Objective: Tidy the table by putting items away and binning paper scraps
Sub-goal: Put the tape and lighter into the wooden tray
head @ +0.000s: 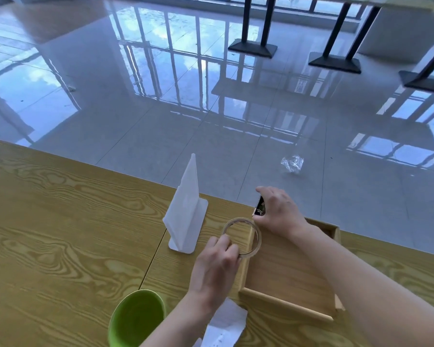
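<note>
The surface (60, 234) carries a wooden tray (281, 276), a white stand (186, 214), a green cup (135, 319) and a paper scrap (226, 324). Fingers of the left hand (216, 261) pinch a clear tape ring (257, 240) over the tray's left wall. Those of the right hand (277, 211) grip a small dark packet (259, 207) at its far corner.

We hold a clear tape ring (242, 237) in our left hand (217, 265), tilted over the left wall of the flat wooden box (286, 305). Our right hand (277, 211) grips a small dark pack (259, 207) at the box's far left corner. A white paper scrap (227, 324) lies on the worktop (60, 246) between the box and the open green bin (135, 319).
</note>
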{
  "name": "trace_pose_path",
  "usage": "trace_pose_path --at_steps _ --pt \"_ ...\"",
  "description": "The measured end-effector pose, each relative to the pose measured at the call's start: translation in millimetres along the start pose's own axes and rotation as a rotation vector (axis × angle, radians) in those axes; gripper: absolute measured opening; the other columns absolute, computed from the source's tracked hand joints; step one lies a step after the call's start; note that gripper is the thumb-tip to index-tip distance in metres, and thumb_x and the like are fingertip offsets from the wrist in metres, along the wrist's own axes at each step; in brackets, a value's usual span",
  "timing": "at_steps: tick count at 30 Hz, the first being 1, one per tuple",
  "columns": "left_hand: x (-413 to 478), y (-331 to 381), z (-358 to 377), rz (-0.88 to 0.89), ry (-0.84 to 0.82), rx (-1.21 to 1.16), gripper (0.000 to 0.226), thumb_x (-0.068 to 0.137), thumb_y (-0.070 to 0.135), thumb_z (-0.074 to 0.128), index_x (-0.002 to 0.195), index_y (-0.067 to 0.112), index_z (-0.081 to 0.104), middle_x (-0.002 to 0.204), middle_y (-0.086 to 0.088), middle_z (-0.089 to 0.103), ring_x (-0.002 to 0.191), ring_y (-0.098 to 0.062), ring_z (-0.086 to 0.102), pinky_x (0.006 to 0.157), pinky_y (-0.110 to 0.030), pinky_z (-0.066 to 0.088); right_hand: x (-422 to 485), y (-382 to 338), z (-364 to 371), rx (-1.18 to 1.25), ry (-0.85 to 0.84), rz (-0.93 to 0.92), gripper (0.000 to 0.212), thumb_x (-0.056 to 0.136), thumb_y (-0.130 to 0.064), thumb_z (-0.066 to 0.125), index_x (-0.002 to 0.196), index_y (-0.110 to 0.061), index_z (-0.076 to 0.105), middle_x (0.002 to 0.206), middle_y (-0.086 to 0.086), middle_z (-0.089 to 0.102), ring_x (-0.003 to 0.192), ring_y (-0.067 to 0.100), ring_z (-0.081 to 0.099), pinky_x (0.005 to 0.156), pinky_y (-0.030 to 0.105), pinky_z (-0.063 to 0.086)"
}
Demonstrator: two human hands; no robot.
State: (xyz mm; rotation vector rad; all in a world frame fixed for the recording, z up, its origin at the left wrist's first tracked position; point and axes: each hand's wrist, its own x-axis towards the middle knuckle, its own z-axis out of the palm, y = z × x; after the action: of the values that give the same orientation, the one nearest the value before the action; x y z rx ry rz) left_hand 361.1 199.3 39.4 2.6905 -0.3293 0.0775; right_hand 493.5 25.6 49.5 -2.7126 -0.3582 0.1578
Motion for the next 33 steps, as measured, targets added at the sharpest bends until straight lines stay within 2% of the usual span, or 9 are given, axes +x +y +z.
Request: trace_pose_path --at_steps 8,13,17,20,22,25,27,30,33 --pt "-0.1 61.4 34.2 0.163 -0.154 0.108 0.02 0.066 0.008 0.079 0.063 0.015 0.061 0.074 0.0 0.059 0.067 -0.018 0.053 0.048 -0.03 0.049 -76.8 68.2 -33.8 -0.018 0.02 0.227 0.068 0.073 -0.029 0.073 0.134 -0.014 0.047 0.12 0.01 0.06 0.115 0.031 0.051 0.093 0.036 0.043" --pt "12.2 83.3 61.4 0.165 -0.251 0.201 0.022 0.054 0.012 0.084 0.055 0.017 0.062 0.065 0.002 0.058 0.059 -0.017 0.054 0.039 -0.026 0.045 -90.6 75.4 -29.4 -0.036 -0.035 0.169 0.071 0.069 -0.034 0.074 0.133 -0.016 0.048 0.117 0.007 0.062 0.112 0.028 0.055 0.092 0.032 0.042" --pt "19.0 80.7 73.0 0.093 -0.313 0.216 0.007 0.078 0.005 0.065 0.08 0.01 0.07 0.089 -0.006 0.062 0.08 -0.025 0.057 0.06 -0.033 0.049 -87.3 69.1 -16.6 -0.007 -0.077 0.127 0.075 0.068 -0.036 0.071 0.137 -0.019 0.044 0.123 0.005 0.059 0.117 0.027 0.051 0.097 0.033 0.043" --pt "13.9 79.8 66.8 0.135 -0.314 0.215 0.019 0.054 0.008 0.082 0.056 0.018 0.066 0.066 0.002 0.06 0.056 -0.017 0.054 0.044 -0.025 0.045 -79.6 63.6 -9.5 0.007 -0.106 0.103 0.075 0.069 -0.036 0.07 0.137 -0.019 0.044 0.123 0.004 0.059 0.117 0.026 0.051 0.099 0.033 0.043" --pt "5.8 76.8 61.9 0.171 -0.219 0.185 0.024 0.053 0.003 0.079 0.055 0.017 0.06 0.065 0.0 0.057 0.053 -0.018 0.05 0.043 -0.028 0.044 -74.3 58.1 -4.3 0.008 -0.123 0.084 0.075 0.07 -0.037 0.071 0.137 -0.019 0.043 0.122 0.003 0.059 0.116 0.026 0.05 0.099 0.033 0.043" --pt "-9.0 60.8 54.0 0.091 -0.066 0.073 0.021 0.062 -0.002 0.07 0.07 0.015 0.061 0.076 -0.004 0.057 0.063 -0.023 0.049 0.052 -0.034 0.047 -66.4 46.0 6.7 -0.002 -0.157 0.051 0.073 0.071 -0.037 0.071 0.136 -0.02 0.043 0.12 0.004 0.058 0.113 0.025 0.049 0.097 0.034 0.045" --pt "-16.7 47.4 51.0 -0.049 -0.017 -0.006 0.026 0.073 0.005 0.069 0.096 0.015 0.066 0.092 -0.005 0.059 0.077 -0.023 0.054 0.064 -0.034 0.052 -61.4 36.6 14.9 -0.031 -0.183 0.031 0.067 0.072 -0.037 0.071 0.13 -0.02 0.044 0.115 0.004 0.058 0.109 0.026 0.049 0.094 0.035 0.046" --pt "-21.1 34.5 53.2 -0.229 -0.081 -0.086 0.055 0.091 0.028 0.059 0.141 0.017 0.041 0.123 0.0 0.051 0.107 -0.016 0.05 0.091 -0.026 0.047 -52.2 25.4 25.9 -0.064 -0.206 0.018 0.054 0.073 -0.035 0.069 0.119 -0.019 0.047 0.106 0.003 0.056 0.101 0.024 0.047 0.09 0.035 0.046" --pt "-19.5 30.1 59.1 -0.375 -0.108 -0.231 0.058 0.095 0.032 0.052 0.148 0.018 0.03 0.129 0.002 0.049 0.117 -0.014 0.049 0.097 -0.024 0.043 -41.2 21.0 32.8 -0.066 -0.2 0.035 0.047 0.074 -0.029 0.067 0.116 -0.019 0.049 0.104 0.002 0.055 0.099 0.023 0.045 0.09 0.033 0.045"
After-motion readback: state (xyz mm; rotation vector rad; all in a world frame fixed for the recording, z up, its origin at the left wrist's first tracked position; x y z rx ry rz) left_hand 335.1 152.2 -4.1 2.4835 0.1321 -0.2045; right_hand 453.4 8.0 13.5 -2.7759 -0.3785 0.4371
